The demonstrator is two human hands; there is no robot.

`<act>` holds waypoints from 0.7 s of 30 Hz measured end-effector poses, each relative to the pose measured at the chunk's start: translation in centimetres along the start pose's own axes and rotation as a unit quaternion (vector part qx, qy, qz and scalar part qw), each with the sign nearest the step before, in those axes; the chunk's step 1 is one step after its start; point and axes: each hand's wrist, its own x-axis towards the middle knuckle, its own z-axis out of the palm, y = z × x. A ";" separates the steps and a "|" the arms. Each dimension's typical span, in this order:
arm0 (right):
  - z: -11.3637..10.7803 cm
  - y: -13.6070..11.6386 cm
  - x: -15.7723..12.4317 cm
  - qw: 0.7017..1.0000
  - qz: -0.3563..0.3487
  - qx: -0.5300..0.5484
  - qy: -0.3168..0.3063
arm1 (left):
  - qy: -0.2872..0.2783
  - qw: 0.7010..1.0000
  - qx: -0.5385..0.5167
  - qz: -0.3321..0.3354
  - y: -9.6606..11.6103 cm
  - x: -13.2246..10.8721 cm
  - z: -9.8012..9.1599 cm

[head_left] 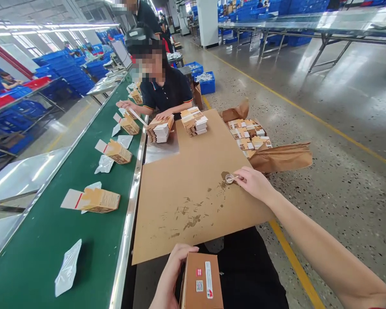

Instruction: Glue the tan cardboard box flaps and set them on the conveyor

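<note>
Close to my body, my left hand (175, 274) grips a brown cardboard box (202, 287) that carries a white label, a red sticker and a QR code. My right hand (251, 182) reaches across to the right edge of the cardboard sheet (186, 180). Its fingers pinch a thin pale stick like a cotton swab (236, 177), whose tip is at a small clear round dish (229, 178). Dark wet spots surround the dish and spread over the sheet toward me.
To the left runs a green conveyor belt (48, 223) with open cartons (109, 201) and white plastic pouches (68, 268). Across from me, a co-worker (169, 88) handles stacked flat cartons (161, 128). Another stack (194, 121) stands beside it. A brown paper-wrapped bundle (283, 158) lies at right.
</note>
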 end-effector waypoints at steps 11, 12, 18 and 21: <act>-3.4 -14.2 -10.4 0.985 -0.022 0.170 0.011 | 0.088 0.992 0.080 0.042 2.1 3.8 0.6; -3.1 -15.8 -11.2 0.985 -0.040 0.170 -0.010 | 0.085 0.989 0.110 0.059 2.8 4.1 0.6; -2.3 -17.7 -11.6 0.975 -0.169 0.136 -0.047 | 0.063 0.962 0.212 0.162 5.6 4.1 0.6; -3.0 -16.8 -11.2 0.968 -0.221 0.103 -0.052 | 0.056 0.959 0.226 0.162 6.4 4.1 0.8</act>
